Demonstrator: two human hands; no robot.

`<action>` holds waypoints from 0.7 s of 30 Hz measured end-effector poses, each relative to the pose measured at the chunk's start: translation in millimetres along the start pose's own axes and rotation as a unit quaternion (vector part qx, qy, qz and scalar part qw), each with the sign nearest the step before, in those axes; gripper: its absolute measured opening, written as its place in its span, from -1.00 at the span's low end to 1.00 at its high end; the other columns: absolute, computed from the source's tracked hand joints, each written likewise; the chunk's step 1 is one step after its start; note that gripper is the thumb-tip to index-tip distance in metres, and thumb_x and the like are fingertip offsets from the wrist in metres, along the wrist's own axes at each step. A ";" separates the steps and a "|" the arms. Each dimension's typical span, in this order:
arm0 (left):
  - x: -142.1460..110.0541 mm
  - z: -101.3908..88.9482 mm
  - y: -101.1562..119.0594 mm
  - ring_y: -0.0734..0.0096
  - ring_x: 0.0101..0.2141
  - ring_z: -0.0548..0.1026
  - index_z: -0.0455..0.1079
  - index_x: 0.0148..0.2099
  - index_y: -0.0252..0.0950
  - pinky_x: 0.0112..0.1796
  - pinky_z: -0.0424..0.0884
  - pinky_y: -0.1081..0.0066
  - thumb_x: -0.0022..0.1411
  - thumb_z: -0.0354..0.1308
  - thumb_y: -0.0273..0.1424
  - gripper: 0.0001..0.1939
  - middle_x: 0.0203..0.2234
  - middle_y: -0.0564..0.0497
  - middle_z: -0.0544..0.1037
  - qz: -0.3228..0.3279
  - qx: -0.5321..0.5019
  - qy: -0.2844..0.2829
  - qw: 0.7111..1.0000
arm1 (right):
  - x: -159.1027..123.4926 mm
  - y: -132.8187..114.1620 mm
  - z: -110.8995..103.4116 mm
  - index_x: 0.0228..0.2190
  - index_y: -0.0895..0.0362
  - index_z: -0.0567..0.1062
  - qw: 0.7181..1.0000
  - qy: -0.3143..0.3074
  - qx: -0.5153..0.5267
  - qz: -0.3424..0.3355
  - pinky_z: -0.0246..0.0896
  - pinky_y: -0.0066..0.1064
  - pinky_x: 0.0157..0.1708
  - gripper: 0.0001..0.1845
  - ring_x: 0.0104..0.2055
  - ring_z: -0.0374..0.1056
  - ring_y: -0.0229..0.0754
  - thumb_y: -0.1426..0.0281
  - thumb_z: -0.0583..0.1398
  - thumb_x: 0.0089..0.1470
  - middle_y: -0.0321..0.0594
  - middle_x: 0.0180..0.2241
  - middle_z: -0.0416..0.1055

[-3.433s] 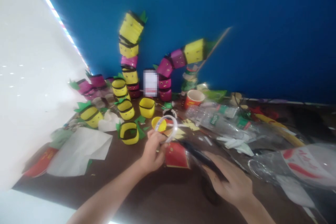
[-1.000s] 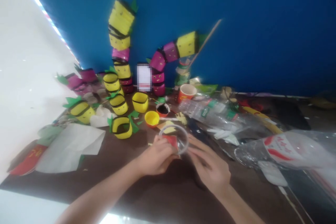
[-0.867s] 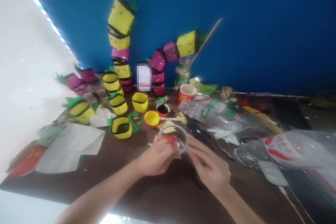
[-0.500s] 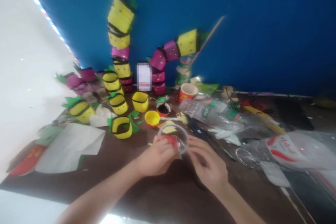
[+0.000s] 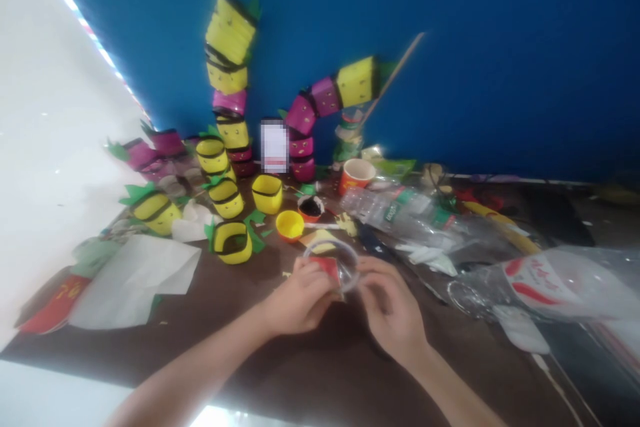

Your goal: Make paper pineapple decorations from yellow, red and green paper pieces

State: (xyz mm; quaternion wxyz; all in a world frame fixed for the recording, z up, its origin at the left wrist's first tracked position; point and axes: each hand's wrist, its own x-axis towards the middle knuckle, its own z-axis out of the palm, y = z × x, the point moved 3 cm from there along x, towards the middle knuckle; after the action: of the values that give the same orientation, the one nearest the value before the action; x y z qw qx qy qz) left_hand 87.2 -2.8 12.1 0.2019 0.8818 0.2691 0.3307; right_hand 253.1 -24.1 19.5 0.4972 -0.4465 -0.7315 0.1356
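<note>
A clear plastic ring, seemingly a cut bottle section (image 5: 356, 259), is held up between my two hands above the dark table. My left hand (image 5: 303, 297) is closed at its near left side, fingers curled, with a small red piece (image 5: 327, 265) showing beside the fingertips; its material is unclear. At the right rim, my right hand (image 5: 395, 307) pinches the ring between thumb and fingers. Just beyond lies a pale yellow scrap (image 5: 320, 238). A small yellow cup (image 5: 289, 225) and a cup with dark contents (image 5: 311, 207) stand farther back.
Yellow pots with green leaf tops (image 5: 231, 244) stand at left, near a white sheet (image 5: 145, 273). Stacked yellow and purple pots (image 5: 231, 33) lean by the blue wall. An orange cup (image 5: 356, 177), a clear bottle (image 5: 385, 210) and a larger bottle (image 5: 550, 280) are at right.
My right hand has shifted slightly left. The ring and the red piece stay in nearly the same place between my hands.
</note>
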 end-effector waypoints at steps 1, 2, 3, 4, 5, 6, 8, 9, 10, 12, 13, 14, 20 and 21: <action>0.0 -0.1 -0.1 0.39 -0.27 0.34 0.23 -0.24 -0.31 -0.21 0.12 0.39 0.23 -0.05 -0.47 -0.93 -0.37 -0.04 0.41 -0.007 -0.008 0.000 1.000 | -0.2 0.5 0.5 -0.39 0.07 0.34 1.000 0.002 0.007 0.007 0.25 -0.20 -0.12 -0.86 -0.10 0.30 -0.10 0.56 0.09 0.03 -0.15 -0.26 0.35; 0.0 0.0 -0.2 0.39 -0.28 0.34 0.23 -0.24 -0.31 -0.21 0.12 0.39 0.23 -0.05 -0.47 -0.94 -0.37 -0.04 0.41 -0.013 -0.016 0.000 1.000 | -0.5 0.9 1.0 -0.40 0.07 0.34 1.000 0.004 0.014 0.014 0.25 -0.20 -0.12 -0.87 -0.10 0.30 -0.10 0.55 0.09 0.03 -0.15 -0.26 0.35; 0.1 0.2 -0.2 0.39 -0.28 0.33 0.23 -0.24 -0.30 -0.21 0.12 0.39 0.23 -0.05 -0.47 -0.94 -0.36 -0.04 0.41 -0.018 -0.024 0.000 1.000 | -0.9 1.4 1.4 -0.40 0.07 0.35 1.000 0.007 0.020 0.021 0.24 -0.20 -0.12 -0.88 -0.10 0.30 -0.10 0.54 0.10 0.04 -0.15 -0.26 0.35; 0.2 0.6 -0.3 0.39 -0.28 0.33 0.23 -0.24 -0.30 -0.21 0.12 0.38 0.23 -0.05 -0.47 -0.94 -0.35 -0.05 0.41 -0.022 -0.031 -0.001 0.999 | -1.3 1.9 1.8 -0.41 0.07 0.35 0.999 0.010 0.027 0.028 0.24 -0.20 -0.12 -0.89 -0.10 0.30 -0.09 0.53 0.10 0.04 -0.15 -0.26 0.35; 0.2 1.2 -0.5 0.38 -0.28 0.33 0.23 -0.23 -0.30 -0.21 0.13 0.38 0.23 -0.05 -0.47 -0.93 -0.34 -0.05 0.41 -0.027 -0.038 -0.002 0.999 | -1.8 2.4 2.2 -0.41 0.07 0.35 0.999 0.014 0.034 0.035 0.24 -0.20 -0.12 -0.90 -0.10 0.30 -0.09 0.51 0.10 0.05 -0.15 -0.26 0.35; 0.3 1.7 -0.7 0.38 -0.28 0.33 0.24 -0.23 -0.30 -0.20 0.13 0.37 0.23 -0.05 -0.47 -0.93 -0.33 -0.06 0.41 -0.030 -0.045 -0.001 0.999 | -2.2 3.0 2.6 -0.41 0.07 0.36 0.998 0.016 0.042 0.043 0.24 -0.20 -0.12 -0.91 -0.10 0.30 -0.09 0.50 0.10 0.05 -0.14 -0.26 0.35; 0.2 2.7 -1.0 0.37 -0.27 0.32 0.23 -0.22 -0.30 -0.20 0.13 0.37 0.23 -0.05 -0.47 -0.92 -0.33 -0.06 0.42 -0.033 -0.060 0.007 0.998 | -2.8 4.1 3.2 -0.42 0.08 0.36 0.996 0.017 0.060 0.062 0.24 -0.21 -0.11 -0.93 -0.10 0.29 -0.10 0.48 0.10 0.06 -0.14 -0.25 0.35; 0.1 2.9 -1.1 0.37 -0.27 0.32 0.23 -0.22 -0.30 -0.19 0.14 0.37 0.23 -0.04 -0.47 -0.92 -0.33 -0.06 0.42 -0.033 -0.067 0.013 0.997 | -2.9 4.5 3.5 -0.42 0.08 0.36 0.995 0.017 0.070 0.072 0.24 -0.21 -0.11 -0.93 -0.10 0.29 -0.10 0.47 0.10 0.06 -0.14 -0.25 0.34; 0.1 3.1 -1.2 0.37 -0.26 0.32 0.23 -0.22 -0.30 -0.19 0.14 0.37 0.22 -0.04 -0.47 -0.92 -0.33 -0.06 0.42 -0.033 -0.073 0.019 0.997 | -2.8 4.9 3.7 -0.41 0.08 0.36 0.993 0.017 0.080 0.083 0.24 -0.22 -0.12 -0.94 -0.11 0.29 -0.11 0.47 0.10 0.07 -0.13 -0.24 0.34; 0.3 3.5 -1.1 0.37 -0.26 0.32 0.23 -0.21 -0.29 -0.18 0.14 0.36 0.22 -0.05 -0.48 -0.91 -0.33 -0.06 0.42 -0.036 -0.083 0.026 0.996 | -2.2 5.0 3.6 -0.41 0.08 0.35 0.990 0.020 0.101 0.100 0.25 -0.23 -0.13 -0.95 -0.12 0.30 -0.11 0.44 0.09 0.08 -0.13 -0.24 0.34; 0.5 3.7 -1.0 0.36 -0.26 0.32 0.24 -0.20 -0.29 -0.18 0.14 0.36 0.22 -0.05 -0.48 -0.90 -0.33 -0.05 0.42 -0.038 -0.086 0.026 0.995 | -1.7 4.8 3.3 -0.42 0.08 0.35 0.988 0.023 0.109 0.107 0.25 -0.24 -0.13 -0.95 -0.13 0.30 -0.12 0.42 0.09 0.09 -0.13 -0.25 0.34; 0.8 4.0 -0.7 0.36 -0.26 0.32 0.24 -0.19 -0.29 -0.18 0.14 0.35 0.22 -0.06 -0.49 -0.89 -0.33 -0.05 0.42 -0.040 -0.089 0.026 0.995 | -1.1 4.4 2.9 -0.42 0.08 0.35 0.987 0.026 0.114 0.111 0.25 -0.24 -0.14 -0.94 -0.14 0.31 -0.12 0.40 0.10 0.09 -0.13 -0.25 0.35; 2.2 6.4 1.2 0.38 -0.30 0.31 0.23 -0.24 -0.30 -0.20 0.16 0.36 0.23 -0.05 -0.48 -0.93 -0.37 -0.04 0.41 -0.054 -0.108 0.052 0.991 | 0.1 3.9 1.1 -0.43 0.08 0.35 0.986 0.031 0.110 0.120 0.25 -0.26 -0.13 -0.94 -0.15 0.31 -0.13 0.39 0.11 0.08 -0.14 -0.25 0.34; 2.1 7.3 1.2 0.39 -0.32 0.31 0.24 -0.26 -0.30 -0.22 0.17 0.37 0.23 -0.06 -0.46 -0.93 -0.39 -0.04 0.41 -0.064 -0.112 0.054 0.990 | -0.2 4.3 0.8 -0.43 0.08 0.35 0.986 0.032 0.108 0.120 0.26 -0.27 -0.13 -0.93 -0.15 0.31 -0.14 0.39 0.10 0.09 -0.14 -0.25 0.35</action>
State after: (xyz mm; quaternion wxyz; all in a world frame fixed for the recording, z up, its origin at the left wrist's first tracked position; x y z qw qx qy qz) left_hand 94.0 -3.7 8.6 0.3052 0.8152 0.2968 0.3927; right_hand 254.7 -21.6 16.2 0.5459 -0.4793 -0.6370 0.2579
